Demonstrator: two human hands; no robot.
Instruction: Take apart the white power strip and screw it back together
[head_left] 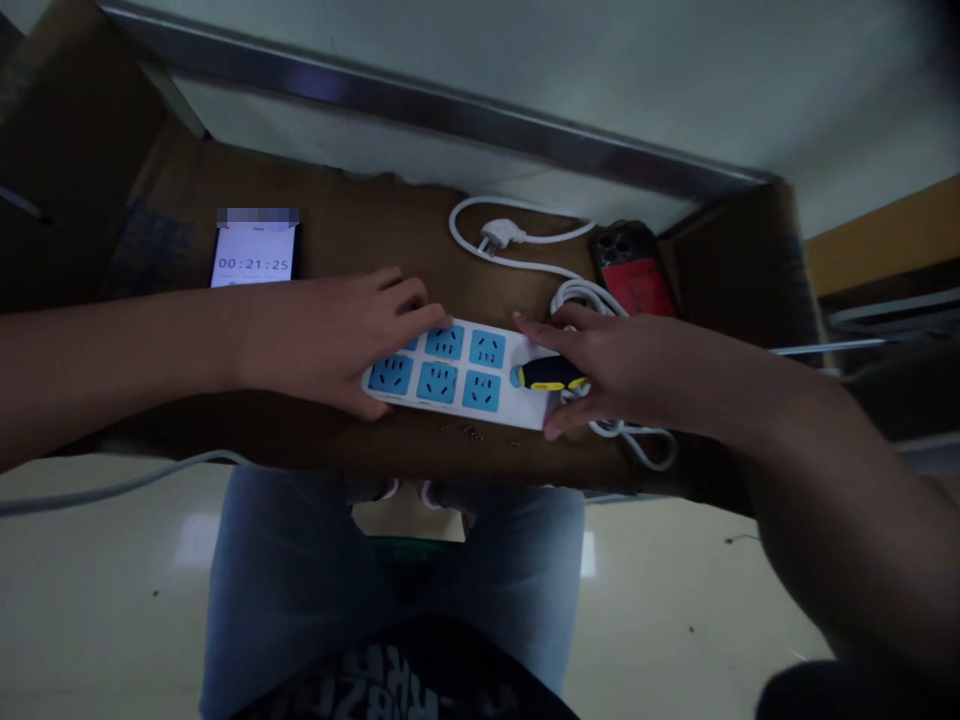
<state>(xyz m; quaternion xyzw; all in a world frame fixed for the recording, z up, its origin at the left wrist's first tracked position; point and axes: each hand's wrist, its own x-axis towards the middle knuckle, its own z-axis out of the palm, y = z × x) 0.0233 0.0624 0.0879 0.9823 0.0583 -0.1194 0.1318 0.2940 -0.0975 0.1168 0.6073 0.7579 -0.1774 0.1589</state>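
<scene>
Power strip pinched at both ends by two bare hands

Phone farthest left on the brown cardboard, at ten o'clock from the strip; its lit screen reads 00:21:25. The left hand comes in from nine o'clock and pinches the strip's left end, bent fingers on the far edge and thumb at the near edge. The strip lies in the middle of the cardboard, tilted slightly, its blue sockets facing up and one partly covered by the left hand. Just beside its near edge, at six o'clock, lie a few small screws. The white plug lies at one o'clock. The right hand reaches in from three o'clock and pinches the strip's right end, forefinger at the far edge, thumb at the near one. A dark screwdriver handle with yellow patches sits between them, running under the palm; I cannot tell how the other fingers hold it. White cord is coiled around that hand. A second phone, red-backed in part, lies at two o'clock.
</scene>
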